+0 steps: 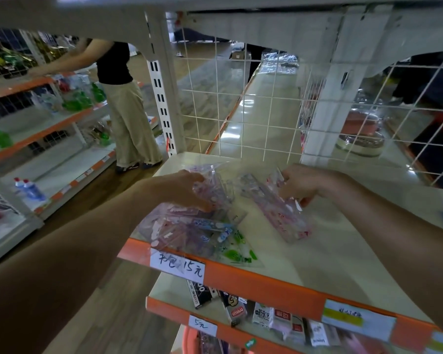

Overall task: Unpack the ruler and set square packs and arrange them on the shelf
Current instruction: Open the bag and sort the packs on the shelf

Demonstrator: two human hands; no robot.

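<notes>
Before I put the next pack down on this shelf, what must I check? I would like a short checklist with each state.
1. Right hand grips pink ruler pack: ok.
2. Left hand holds clear bag: ok.
3. Bare shelf room beside that pack: ok.
4. Pile of packs behind the front edge: not ok, one corner seems to overhang.
5. Packs left in bag: cannot tell.

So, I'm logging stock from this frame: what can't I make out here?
All head view.
1. Pile: pack count; clear wrappers overlap.
2. Bag contents: left hand gripping it covers them, blurred.
3. Pink pack top end: hidden by right hand holding it.
4. Lower boxes: cut off by shelf edge.
5. Yellow label: writing blurred.
</notes>
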